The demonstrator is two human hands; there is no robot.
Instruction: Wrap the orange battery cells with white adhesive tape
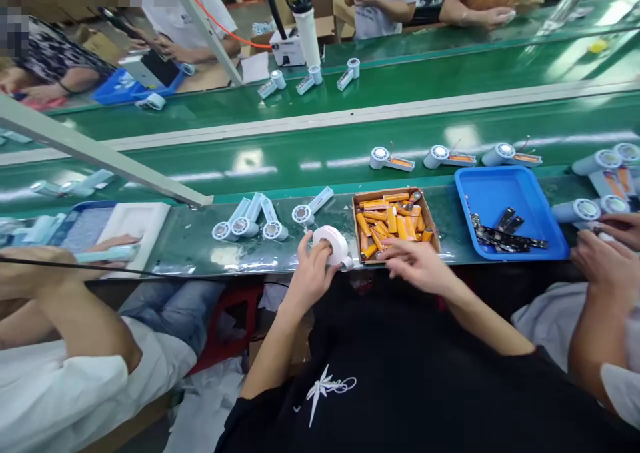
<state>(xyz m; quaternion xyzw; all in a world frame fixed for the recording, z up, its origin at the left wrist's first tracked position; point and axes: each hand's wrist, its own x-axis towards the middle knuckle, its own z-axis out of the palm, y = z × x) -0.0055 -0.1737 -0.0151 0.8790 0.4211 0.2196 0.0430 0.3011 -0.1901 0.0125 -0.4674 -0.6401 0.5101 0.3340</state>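
My left hand (311,271) grips a white roll of tape (331,244) at the near edge of the green bench, fingers wrapped around it. My right hand (416,263) hovers with spread fingers at the front edge of a small cardboard box (433,221) filled with orange cylindrical batteries (393,220); whether a fingertip touches a battery is unclear. Left of the tape lie several white handheld fan bodies (250,221) and one more fan body (310,208) just behind the tape.
A blue tray (493,196) with black circuit strips (503,234) stands right of the box. Fans with orange batteries (393,160) ride the green conveyor (300,160). Co-workers' arms flank me, one person at left (65,306) and one at right (600,273). Others work across the belt.
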